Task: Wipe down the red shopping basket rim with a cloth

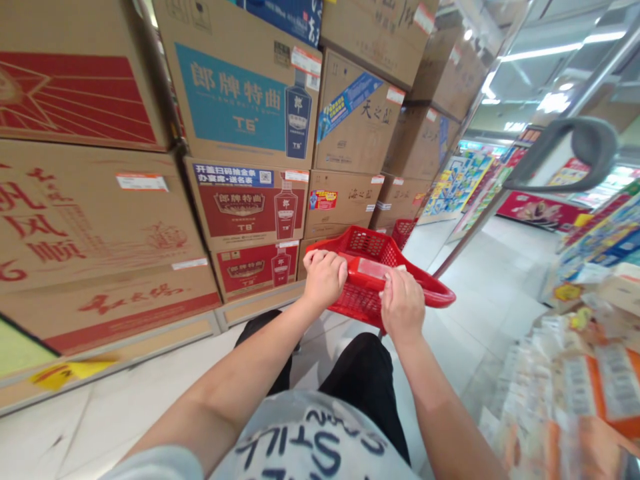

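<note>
Alongside, stacked cartons [250,207] edged the left; floor [480,267] stretched ahead. Left hand [324,275] and right hand [403,303] wrapped the handle [371,268] of the red, lattice-sided cart [357,303].

Stacked cardboard cartons [245,107] stand left of and beyond the left hand [325,277], a yellow sheet [70,374] lower left. Blurred packaged goods [575,380] lie right of the right hand [404,303]; pale floor tiles [165,387] spread beneath both.
</note>
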A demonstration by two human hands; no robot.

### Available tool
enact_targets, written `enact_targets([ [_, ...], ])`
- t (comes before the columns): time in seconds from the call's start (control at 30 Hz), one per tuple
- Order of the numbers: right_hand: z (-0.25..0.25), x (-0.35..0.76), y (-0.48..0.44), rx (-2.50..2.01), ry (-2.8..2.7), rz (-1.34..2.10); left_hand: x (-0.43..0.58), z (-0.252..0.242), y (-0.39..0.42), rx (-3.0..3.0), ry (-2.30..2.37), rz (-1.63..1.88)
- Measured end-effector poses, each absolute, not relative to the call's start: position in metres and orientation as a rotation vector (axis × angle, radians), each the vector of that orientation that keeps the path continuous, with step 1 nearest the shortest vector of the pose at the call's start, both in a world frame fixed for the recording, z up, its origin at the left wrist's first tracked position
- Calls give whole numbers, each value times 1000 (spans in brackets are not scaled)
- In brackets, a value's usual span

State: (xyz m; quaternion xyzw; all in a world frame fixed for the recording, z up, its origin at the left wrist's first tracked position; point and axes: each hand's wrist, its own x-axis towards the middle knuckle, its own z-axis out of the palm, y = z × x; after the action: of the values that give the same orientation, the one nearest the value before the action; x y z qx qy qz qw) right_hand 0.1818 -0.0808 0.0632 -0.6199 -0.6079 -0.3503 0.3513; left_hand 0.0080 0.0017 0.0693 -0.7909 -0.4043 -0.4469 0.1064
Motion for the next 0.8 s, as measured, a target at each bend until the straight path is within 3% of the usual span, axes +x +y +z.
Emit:
enact_targets([
  [0.2, 94, 187, -62, -1856, -1658, -680, 9, 70, -2, -2355, -1182, -1282],
  [0.8, 72, 170, -72, -1585, -1593, -834, 8, 72, -3, -2368, -1173, -1306],
])
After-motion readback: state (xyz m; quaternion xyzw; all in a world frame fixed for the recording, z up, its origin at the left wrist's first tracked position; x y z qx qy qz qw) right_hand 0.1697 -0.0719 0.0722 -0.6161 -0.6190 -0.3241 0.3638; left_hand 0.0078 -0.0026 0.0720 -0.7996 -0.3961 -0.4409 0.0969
